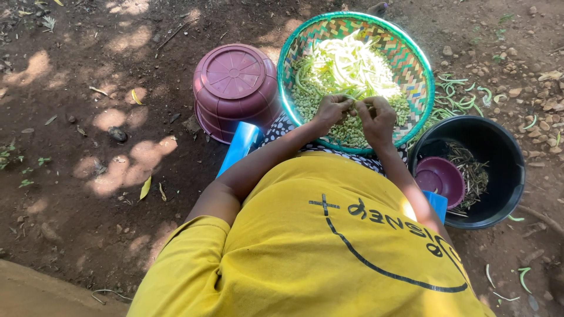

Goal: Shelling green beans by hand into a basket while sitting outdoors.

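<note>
Bare dirt ground dappled with sun. Left hand [331, 110] and right hand [377, 115] pinch one thin bean pod [356, 104] between fingertips, upper middle of frame, over the woven basket [418, 70] of beans. Light and soft, probably; best held at its ends. Black bucket [510, 154] sits right.

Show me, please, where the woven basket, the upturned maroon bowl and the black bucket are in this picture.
Woven basket [418, 70], head view, on its patterned inner wall at the right.
Upturned maroon bowl [234, 73], head view, on the ribbed base that faces up.
Black bucket [506, 149], head view, on its inner right wall.
</note>
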